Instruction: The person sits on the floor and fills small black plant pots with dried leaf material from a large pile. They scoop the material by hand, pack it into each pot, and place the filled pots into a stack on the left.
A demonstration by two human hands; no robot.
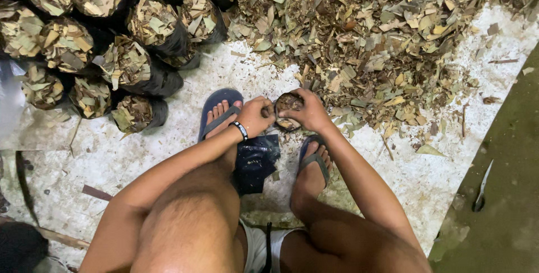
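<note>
White speckled floor [168, 132] — leaf litter [370, 43] heaped.

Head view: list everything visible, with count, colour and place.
Small bag: one, black, packed with leaf scraps, gripped by both hands.
Filled bags: about a dozen, black, stacked top left.
Leaf pile: one, green-brown, top centre and right.
Empty bags: a black stack, between the feet.
Floor: whitish, littered with scraps.
Knife: one, pale blade, on the dark strip at right.
Sandals: two, blue, on the feet.
Wristband: one, black, left wrist.
Left hand: on the bag's left rim.
Right hand: on its right rim.
</note>
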